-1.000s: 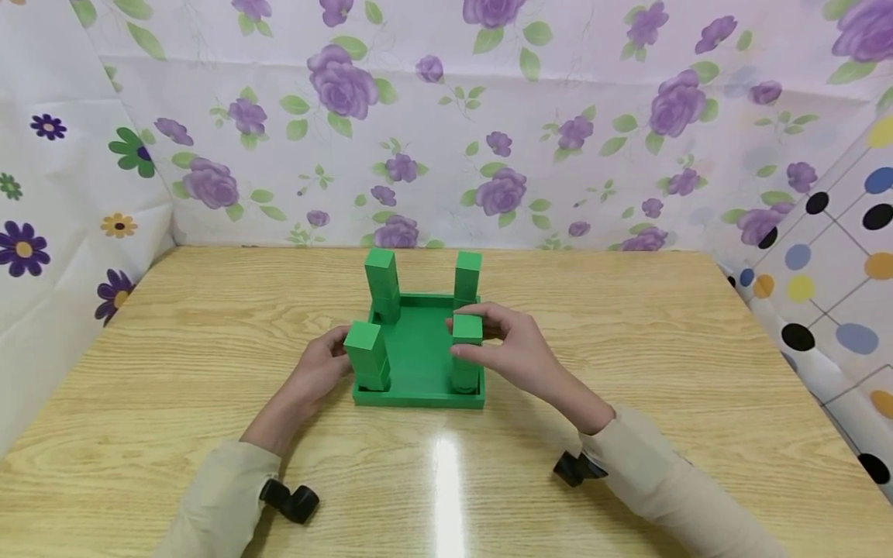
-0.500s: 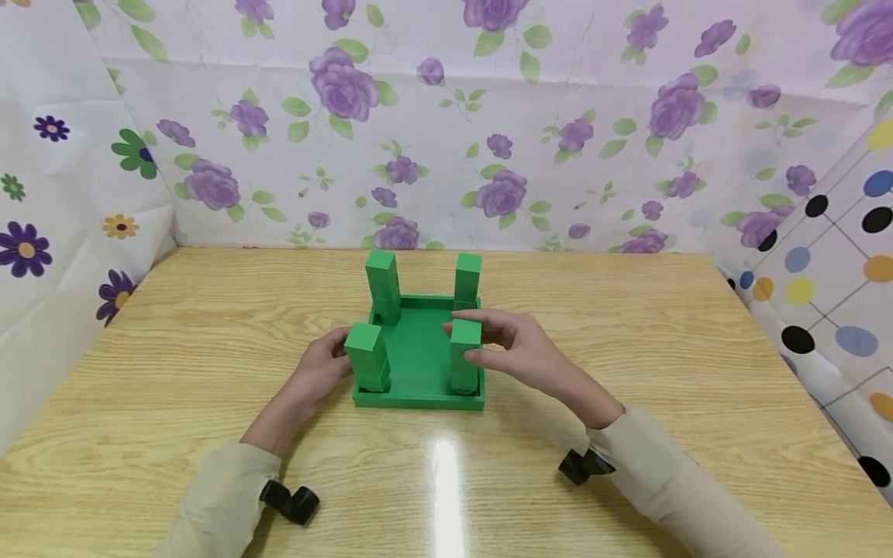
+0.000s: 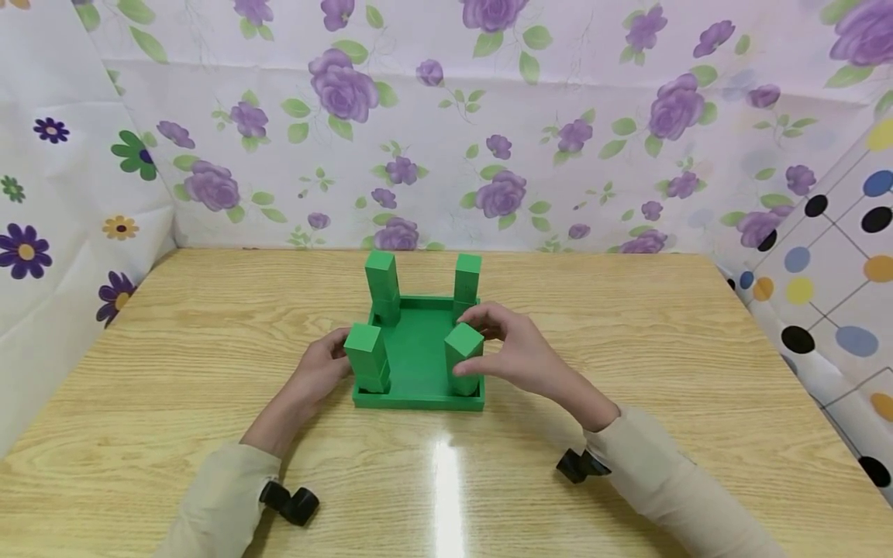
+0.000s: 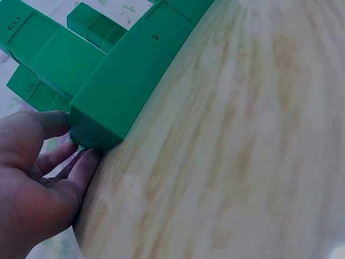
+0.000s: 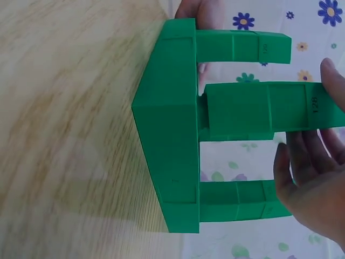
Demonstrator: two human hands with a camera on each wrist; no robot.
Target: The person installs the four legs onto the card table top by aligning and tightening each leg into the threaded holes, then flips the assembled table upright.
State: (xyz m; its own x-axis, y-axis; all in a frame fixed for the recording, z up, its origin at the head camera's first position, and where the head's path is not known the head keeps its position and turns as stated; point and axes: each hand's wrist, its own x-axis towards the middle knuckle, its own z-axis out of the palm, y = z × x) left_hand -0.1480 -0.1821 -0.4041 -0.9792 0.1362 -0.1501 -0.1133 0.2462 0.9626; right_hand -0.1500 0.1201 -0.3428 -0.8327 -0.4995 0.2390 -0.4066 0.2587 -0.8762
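A square green tray [image 3: 418, 402] with a low rim sits on the table, with an upright green post at each corner. My right hand [image 3: 515, 350] holds the near right post [image 3: 463, 339] between thumb and fingers, high on its upper block. That post is twisted, so its top looks like a diamond; the number 128 shows on it in the right wrist view. My left hand [image 3: 321, 366] grips the tray's left side, behind the near left post [image 3: 364, 338]. In the left wrist view its thumb and fingers [image 4: 81, 171] meet the tray's corner.
The far left post [image 3: 380, 265] and far right post [image 3: 468, 269] stand at the back corners. Beneath everything is a wooden table [image 3: 600, 310]. A flowered cloth [image 3: 446, 139] hangs behind its far edge, with patterned cloths at both sides.
The near right post has turned about its upright axis, its square top now a diamond. My right hand's fingers have shifted round it. My left hand and the tray have stayed put.
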